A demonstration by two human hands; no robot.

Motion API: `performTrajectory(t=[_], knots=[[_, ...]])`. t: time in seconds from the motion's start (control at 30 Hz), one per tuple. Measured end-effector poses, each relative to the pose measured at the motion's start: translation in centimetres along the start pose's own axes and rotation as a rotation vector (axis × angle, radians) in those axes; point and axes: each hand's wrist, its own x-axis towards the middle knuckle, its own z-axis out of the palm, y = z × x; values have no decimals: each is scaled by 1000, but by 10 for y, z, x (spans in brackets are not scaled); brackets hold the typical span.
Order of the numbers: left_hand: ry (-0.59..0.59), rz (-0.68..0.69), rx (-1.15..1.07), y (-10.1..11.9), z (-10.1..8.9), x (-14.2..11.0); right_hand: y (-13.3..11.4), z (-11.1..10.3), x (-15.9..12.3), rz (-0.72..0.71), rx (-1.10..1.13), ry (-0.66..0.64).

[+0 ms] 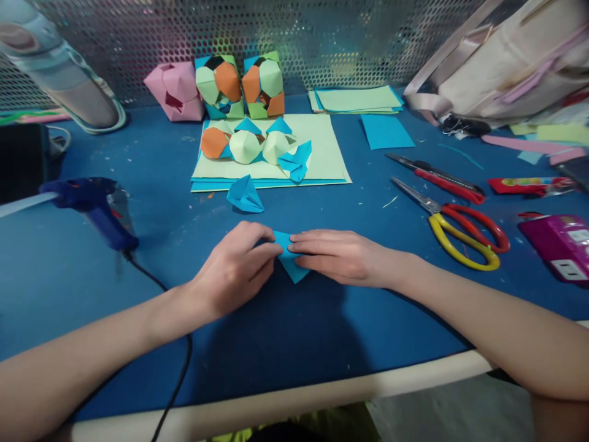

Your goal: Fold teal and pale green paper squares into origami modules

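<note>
A folded piece of blue paper [294, 270] lies on the blue table between my two hands. My left hand [243, 261] is closed at its left edge, fingers bent and pinching it. From the other side my right hand [343, 255] holds the paper, with its fingers close together and pressed on it; the right thumb is mostly hidden. Just beyond my left hand rests a folded blue paper unit [246, 195]. A second blue unit [297, 161] sits on a paper stack [322, 147], beside a joined row of orange, green and blue paper shapes [245, 146].
A blue glue gun [99, 196] with a black cable is on the left. To the right lie scissors [460, 233], a red cutter [446, 181] and a purple box [556, 245]. Paper models [221, 89], a bottle [69, 73] and a bag [501, 73] stand behind.
</note>
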Motion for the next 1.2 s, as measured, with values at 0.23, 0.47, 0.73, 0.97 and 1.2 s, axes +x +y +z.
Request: performTrajectory(t=[0.23,0.47,0.73,0.97,1.2], knots=[[-90,50,-54,23,-1,-5,0,4,-2,27,53,30],[-133,56,15,29,-3,-8,0,6,-3,83,118,15],[-143,65,76,33,-4,-7,-6,9,-1,197,137,20],[-133,74,77,34,-3,-8,-8,10,-2,250,154,21],[-157,54,95,36,-1,-8,-8,7,-1,279,172,-26]])
